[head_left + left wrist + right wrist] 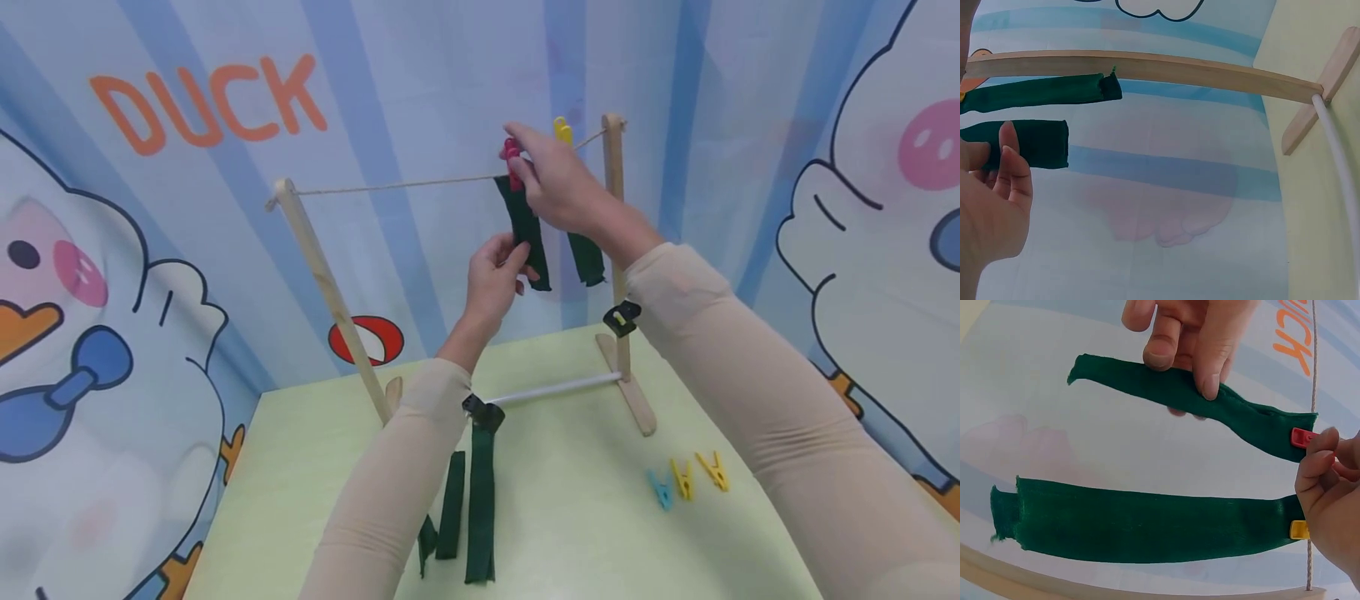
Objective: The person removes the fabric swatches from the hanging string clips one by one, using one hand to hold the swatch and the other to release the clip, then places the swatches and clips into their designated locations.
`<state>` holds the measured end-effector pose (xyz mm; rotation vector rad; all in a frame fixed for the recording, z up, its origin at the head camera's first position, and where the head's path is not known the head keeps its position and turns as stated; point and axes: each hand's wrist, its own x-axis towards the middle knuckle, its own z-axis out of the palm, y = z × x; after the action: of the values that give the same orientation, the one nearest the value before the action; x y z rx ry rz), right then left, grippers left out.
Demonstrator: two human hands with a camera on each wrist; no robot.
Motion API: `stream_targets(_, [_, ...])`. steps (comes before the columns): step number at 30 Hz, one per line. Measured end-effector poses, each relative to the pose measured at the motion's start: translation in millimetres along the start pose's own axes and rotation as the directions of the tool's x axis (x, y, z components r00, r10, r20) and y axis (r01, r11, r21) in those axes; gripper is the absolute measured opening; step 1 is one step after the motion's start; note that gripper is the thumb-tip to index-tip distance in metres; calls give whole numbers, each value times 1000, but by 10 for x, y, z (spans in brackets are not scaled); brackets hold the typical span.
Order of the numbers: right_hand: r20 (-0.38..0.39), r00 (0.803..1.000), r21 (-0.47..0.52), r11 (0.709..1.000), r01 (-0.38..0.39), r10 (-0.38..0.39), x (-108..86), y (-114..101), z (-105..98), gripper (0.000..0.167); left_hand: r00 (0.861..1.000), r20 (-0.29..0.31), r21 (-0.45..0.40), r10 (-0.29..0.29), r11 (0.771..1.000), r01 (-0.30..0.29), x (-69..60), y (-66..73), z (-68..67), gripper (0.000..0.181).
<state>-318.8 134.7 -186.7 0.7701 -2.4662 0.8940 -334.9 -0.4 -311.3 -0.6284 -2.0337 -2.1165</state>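
A dark green cloth strip (531, 242) hangs over the string (405, 184) of a wooden rack. My left hand (495, 279) pinches this strip partway down between thumb and fingers, as the right wrist view also shows. At the top of the strip, my right hand (558, 179) holds a red clothespin (513, 162), which sits over the cloth and string. Just to the right, a second green strip (1116, 522) hangs from the string under a yellow clothespin (1299, 530). In the head view my right hand hides its upper part.
Wooden posts (322, 275) hold the string at both ends, with a white bar (558, 388) low between them. More green strips (481, 508) lie on the pale table (570, 517). At its right are a blue clothespin (661, 490) and two yellow clothespins (682, 479).
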Motion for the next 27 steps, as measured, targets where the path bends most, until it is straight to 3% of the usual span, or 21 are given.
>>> stream_targets(13, [-30,999,-42,999,-14,13,-16,-25,-22,39,999,-35,19,0,1000,1,-4,35,24,20])
stream_targets(19, [-91,996,-71,997,10,-16,-26,-29,-26,34,999,-38,26,-7,1000,8,-7,45,31,19])
stream_targets(27, [-202,975,-91,993,72,-89,-22,-8,3,24,999,-43,24,-21,999,22,-14,13,27,18])
